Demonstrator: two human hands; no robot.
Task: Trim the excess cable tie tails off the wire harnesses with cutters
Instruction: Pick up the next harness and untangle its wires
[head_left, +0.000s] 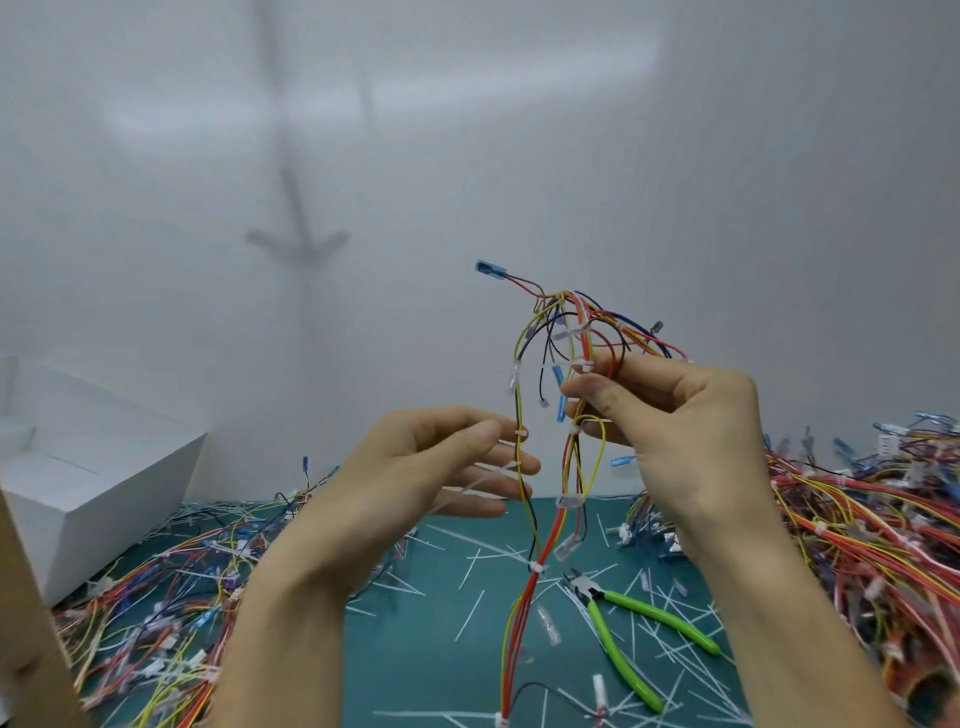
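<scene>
Your right hand (675, 415) is raised above the counter (441, 665), and its grip is pinched on the wire harness (536, 567) near the harness's upper end, thumb and fingers curled round the bundle of red, yellow, orange and black wires. Above that grip the wires fan out and bend over, one ending in a blue terminal (491, 270); below it the harness hangs down in front of you, its lower wires reaching the counter. Your left hand (441, 467) is just beside the hanging yellow-and-black branch, its grip released, fingers straight and relaxed. Pale cable tie tails (491, 472) stick out from that branch across those fingers; whether they touch the fingers I cannot tell. The green-handled cutters (592, 596) lie on the counter to the right of the hanging harness, apart from both hands, nose pointing away from you. Cut-off tie tails (470, 616) are scattered over the teal surface. A harness pile (156, 597) lies on your left and a larger harness heap (857, 519) on your right. A white box (93, 467) sits at the far left against the white wall.
</scene>
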